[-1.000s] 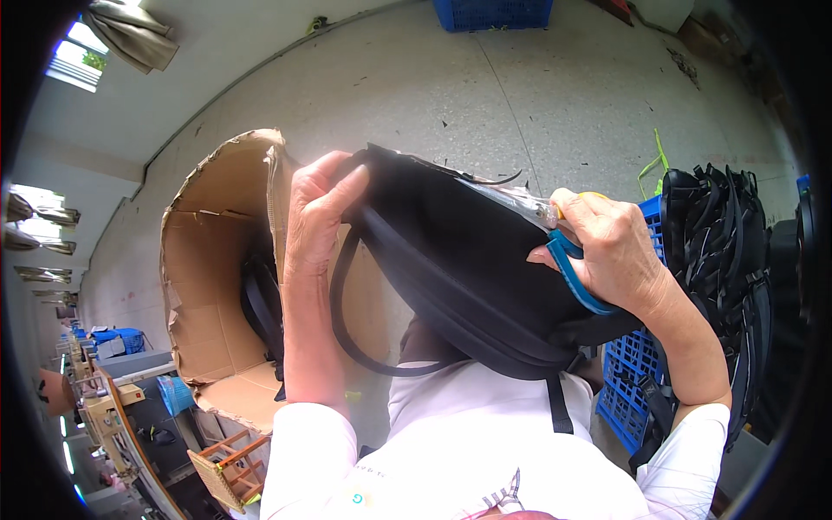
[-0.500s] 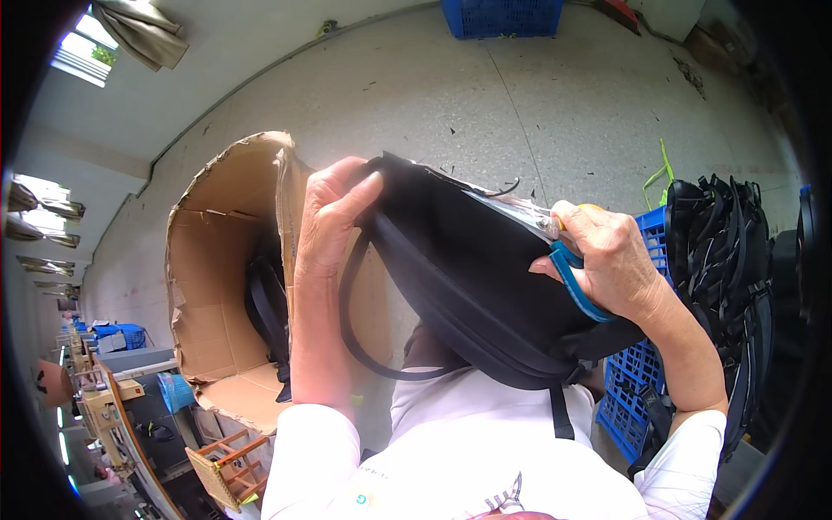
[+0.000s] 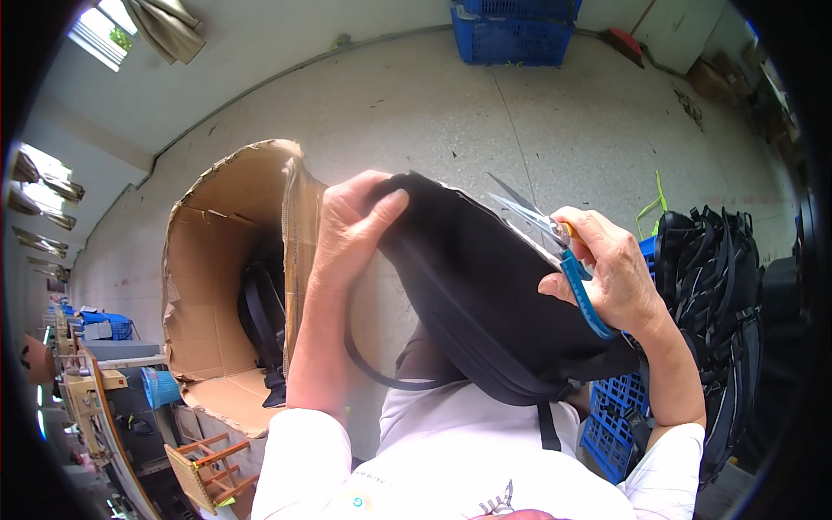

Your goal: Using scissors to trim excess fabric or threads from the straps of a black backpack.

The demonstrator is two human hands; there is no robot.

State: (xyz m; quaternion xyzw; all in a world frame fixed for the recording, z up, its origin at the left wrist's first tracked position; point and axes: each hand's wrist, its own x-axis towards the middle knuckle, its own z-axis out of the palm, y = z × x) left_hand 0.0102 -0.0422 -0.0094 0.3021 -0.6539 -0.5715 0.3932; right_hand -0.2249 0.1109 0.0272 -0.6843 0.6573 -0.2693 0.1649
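My left hand is closed on the upper left corner of a black fabric bag, thumb on the near face. The bag hangs tilted against my lap, a looped strap curving below my left wrist. My right hand grips a pair of scissors with blue and yellow handles. Their blades are spread and point up and left, just beyond the bag's pale upper edge. My right thumb is by the blue handle, close to the bag's face.
Left of me stands an open cardboard box with black bags inside. To the right, several black bags lie heaped by a blue crate. A wooden stool is at lower left; blue crates stand far ahead.
The scissors' blades have spread and come away from the bag's upper edge, where they lay before. A thin dark strand at that edge no longer shows. The head view has shifted slightly.
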